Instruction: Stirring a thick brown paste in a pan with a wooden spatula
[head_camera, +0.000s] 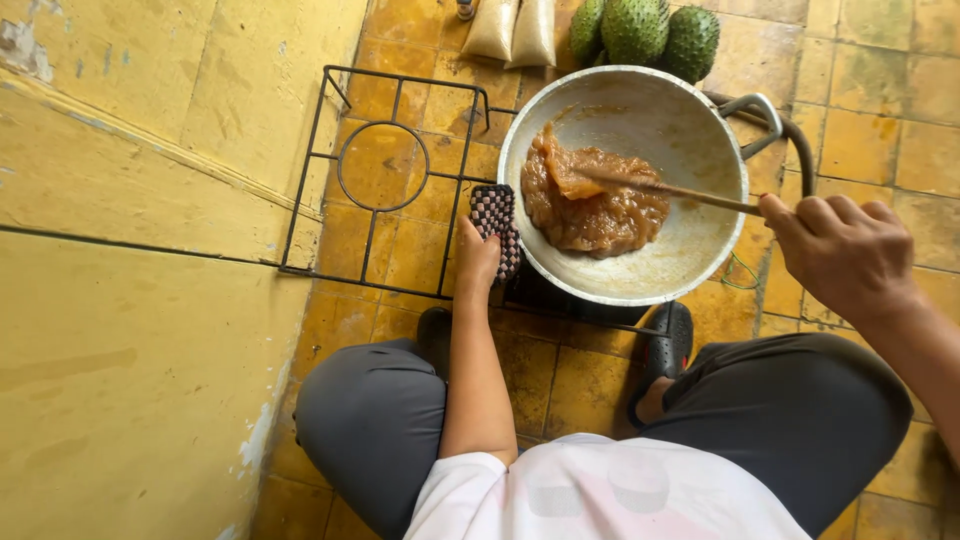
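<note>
While the person squats on the yellow tiled floor (400, 250), knees in dark trousers nearest the camera, the left hand (476, 258) pinches a woven checkered pot holder (495, 228) against the rim of the metal wok (700, 130). Right hand (845, 250) closed around a wooden stirring stick (690, 192), tip buried in brown sticky paste (590, 205). Wok sits on a black wire burner stand (385, 165). Beyond: green soursops (640, 30), two pale filled bags (512, 30).
</note>
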